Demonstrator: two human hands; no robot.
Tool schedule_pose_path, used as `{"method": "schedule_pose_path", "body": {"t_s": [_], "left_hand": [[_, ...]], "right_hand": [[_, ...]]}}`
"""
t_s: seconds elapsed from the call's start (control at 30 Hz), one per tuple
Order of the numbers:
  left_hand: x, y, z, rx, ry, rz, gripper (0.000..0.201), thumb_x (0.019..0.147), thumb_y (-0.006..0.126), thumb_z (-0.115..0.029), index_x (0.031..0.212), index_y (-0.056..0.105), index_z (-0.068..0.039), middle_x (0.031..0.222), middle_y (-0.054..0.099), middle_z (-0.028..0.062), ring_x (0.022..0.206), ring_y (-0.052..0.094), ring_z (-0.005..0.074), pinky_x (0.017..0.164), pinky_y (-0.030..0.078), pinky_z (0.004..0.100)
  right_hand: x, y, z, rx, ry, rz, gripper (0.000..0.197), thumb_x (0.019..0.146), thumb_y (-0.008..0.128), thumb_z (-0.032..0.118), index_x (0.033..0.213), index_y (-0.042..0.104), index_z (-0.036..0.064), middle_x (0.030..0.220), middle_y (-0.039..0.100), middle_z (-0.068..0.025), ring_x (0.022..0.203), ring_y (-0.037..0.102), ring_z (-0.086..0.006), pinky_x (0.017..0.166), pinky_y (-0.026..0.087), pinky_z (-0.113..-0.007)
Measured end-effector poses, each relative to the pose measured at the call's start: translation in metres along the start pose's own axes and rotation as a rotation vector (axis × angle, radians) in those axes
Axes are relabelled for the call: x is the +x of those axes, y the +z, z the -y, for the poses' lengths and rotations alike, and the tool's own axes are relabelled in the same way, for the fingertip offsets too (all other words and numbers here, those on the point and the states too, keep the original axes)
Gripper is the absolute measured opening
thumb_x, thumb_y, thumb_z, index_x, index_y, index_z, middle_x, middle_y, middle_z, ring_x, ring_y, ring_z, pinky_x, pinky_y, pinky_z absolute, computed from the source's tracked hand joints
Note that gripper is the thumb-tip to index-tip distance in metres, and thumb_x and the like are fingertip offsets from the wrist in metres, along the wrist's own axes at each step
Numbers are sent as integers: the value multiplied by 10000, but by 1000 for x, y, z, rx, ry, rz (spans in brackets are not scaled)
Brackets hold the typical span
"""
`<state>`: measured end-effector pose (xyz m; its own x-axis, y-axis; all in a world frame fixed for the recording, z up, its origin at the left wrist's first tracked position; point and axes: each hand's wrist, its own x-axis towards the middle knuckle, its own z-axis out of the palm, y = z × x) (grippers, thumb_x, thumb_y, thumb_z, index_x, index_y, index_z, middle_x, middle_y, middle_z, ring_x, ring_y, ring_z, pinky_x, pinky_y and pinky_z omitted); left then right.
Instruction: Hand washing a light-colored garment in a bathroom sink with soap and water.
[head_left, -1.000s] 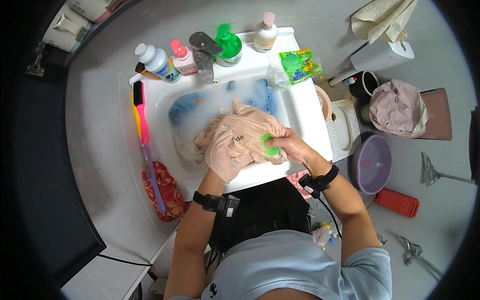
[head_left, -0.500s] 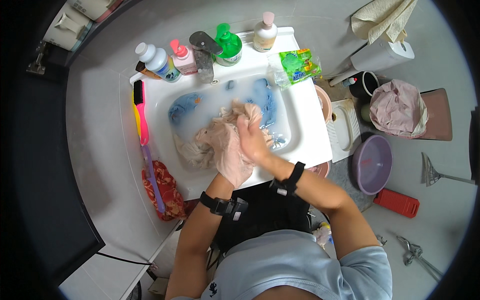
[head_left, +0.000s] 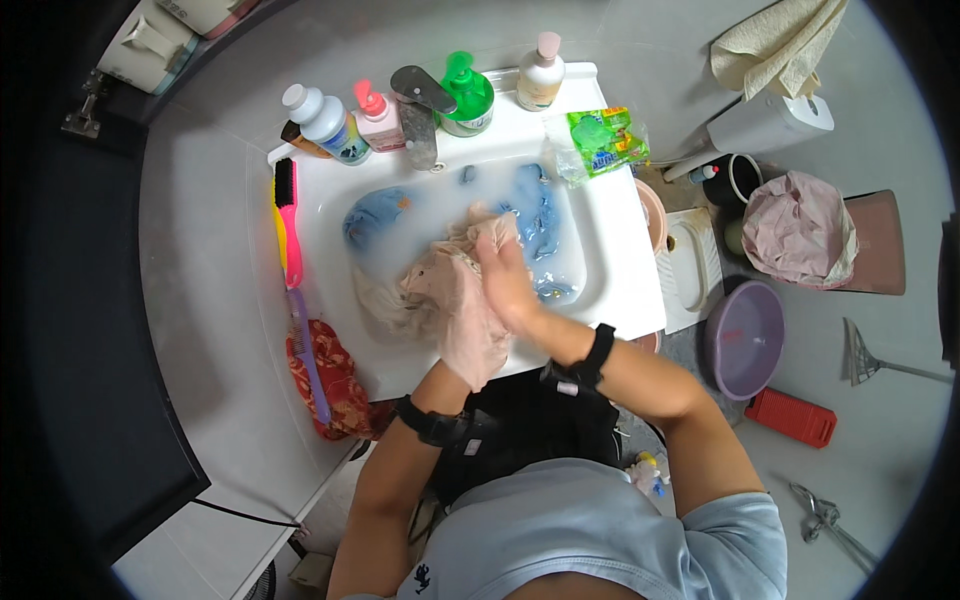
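Observation:
Both my hands work a wet, pale pinkish-beige garment [head_left: 437, 283] over the near half of a white washbasin [head_left: 620, 290]. Thin cloth drapes over my left hand [head_left: 472, 345], hiding its fingers; the hand holds the garment from beneath. My right hand [head_left: 508, 285] presses and grips the cloth from the right, fingers close together and slightly blurred. Part of the garment trails into cloudy water. Blue cloth [head_left: 375, 218] lies soaking at the basin's left, and more blue fabric [head_left: 540, 215] at its right.
Along the back rim stand a white bottle [head_left: 322, 125], pink pump bottle [head_left: 378, 120], grey faucet [head_left: 420, 130], green pump bottle [head_left: 468, 105] and cream pump bottle [head_left: 540, 80]. A green packet [head_left: 605, 140] lies right, a pink brush [head_left: 288, 225] left. A purple basin [head_left: 745, 340] sits below.
The whole view has shifted slightly downward. My hands stay together on the garment, and the right hand is blurred where it rubs against the cloth.

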<state>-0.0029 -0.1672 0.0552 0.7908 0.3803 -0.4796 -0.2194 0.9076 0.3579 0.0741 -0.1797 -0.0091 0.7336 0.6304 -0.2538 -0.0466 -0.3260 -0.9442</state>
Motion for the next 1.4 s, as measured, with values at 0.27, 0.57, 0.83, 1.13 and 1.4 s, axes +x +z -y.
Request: {"method": "schedule_pose_path", "body": {"t_s": [0.27,0.57,0.83,1.13,1.4], "left_hand": [[-2,-38,-73,1958,770,133,439,824,493,-268,1193,404,-49,1114,506,97,1014,483,243,890,372,352],[1,-19,-69,2153,848,185,493,729,601,-283,1145,463,-57,1091,518,102,1004,481,275,895,355,375],[6,-36,-62,2206,883,38,604,598,706,-328,1106,513,-64,1101,515,121,1022,474,294,906,344,371],[21,7,-33,1862,933,49,548,622,689,-269,1086,510,-42,1081,516,127,992,490,281,879,367,355],[16,9,-28,1659,867,118,485,641,661,-221,1066,520,-35,1049,516,133,942,486,304,829,379,368]], "right_hand": [[58,-101,36,684,523,676,272,800,565,29,1069,527,9,995,604,-93,882,610,-180,806,498,-293],[62,-102,49,223,73,472,225,788,594,32,1005,575,-25,914,623,-66,792,599,-120,710,498,-254],[20,-87,70,243,-92,532,207,828,580,153,950,596,-14,880,630,-50,809,593,-149,811,452,-281],[15,-24,-1,-91,-229,328,411,892,401,336,808,603,-12,778,495,-257,801,487,-381,729,373,-432],[15,-21,14,-326,-371,6,363,894,404,301,886,545,-33,816,522,-289,825,485,-433,749,398,-454]]}}
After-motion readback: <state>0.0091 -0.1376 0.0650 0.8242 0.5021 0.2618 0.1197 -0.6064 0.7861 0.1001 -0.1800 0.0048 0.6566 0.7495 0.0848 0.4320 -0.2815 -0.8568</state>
